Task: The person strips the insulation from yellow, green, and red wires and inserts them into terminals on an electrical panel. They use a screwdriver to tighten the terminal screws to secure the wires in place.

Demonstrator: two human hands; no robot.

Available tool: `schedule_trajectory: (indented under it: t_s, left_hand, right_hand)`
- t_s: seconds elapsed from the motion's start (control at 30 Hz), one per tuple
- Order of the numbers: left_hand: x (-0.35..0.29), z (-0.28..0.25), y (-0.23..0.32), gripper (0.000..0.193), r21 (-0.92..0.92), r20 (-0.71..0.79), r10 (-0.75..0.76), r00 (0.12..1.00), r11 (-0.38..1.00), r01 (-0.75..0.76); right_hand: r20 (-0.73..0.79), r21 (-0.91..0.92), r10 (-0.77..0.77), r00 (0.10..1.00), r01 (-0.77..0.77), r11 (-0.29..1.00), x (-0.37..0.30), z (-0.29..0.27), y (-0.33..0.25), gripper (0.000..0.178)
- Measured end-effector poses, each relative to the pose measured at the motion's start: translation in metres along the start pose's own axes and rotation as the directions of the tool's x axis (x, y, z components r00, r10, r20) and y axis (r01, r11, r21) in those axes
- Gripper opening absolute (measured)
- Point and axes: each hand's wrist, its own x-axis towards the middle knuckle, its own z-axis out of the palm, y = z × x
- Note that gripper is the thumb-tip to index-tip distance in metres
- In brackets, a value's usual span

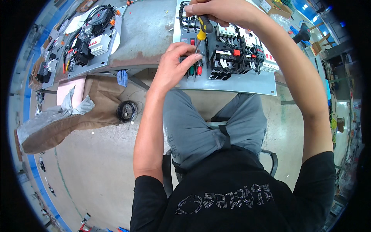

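Note:
A yellow-and-black screwdriver (201, 35) stands tilted over a metal mounting plate (243, 86), its shaft pointing down toward me. Around its handle end, my right hand (226, 11) is closed, with the fingers partly hiding the top. The thumb and forefinger of my left hand (176, 63) pinch together at the lower shaft; the tip is hidden there. Just below those fingers are a red-ended part (199, 70) and a green-ended part (191, 71). Black contactors (226, 62) with white wire ends sit right of the screwdriver, and looped black cables (186, 17) lie beyond it.
More breakers (99, 44) and black wiring sit on another plate on the left of the grey table (143, 34). A power drill (302, 34) stands at the right. Beside me, another person's brown-trousered leg (92, 102) extends near a coil of black wire (126, 111) on the floor.

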Motion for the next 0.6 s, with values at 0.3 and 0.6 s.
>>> schedule_trajectory:
  t_s: [0.3, 0.6]
  left_hand:
    - [0.006, -0.005, -0.001, 0.028, 0.017, 0.016, 0.042, 0.999, 0.999, -0.042]
    - [-0.053, 0.008, 0.001, 0.023, -0.09, -0.504, 0.038, 0.863, 0.991, -0.096]
  right_hand:
    - [0.083, -0.575, -0.548, 0.833, 0.489, 0.656, -0.041, -0.014, -0.012, 0.052]
    - [-0.091, -0.114, 0.153, 0.984, -0.163, 0.98, -0.044, 0.023, -0.042, 0.043]
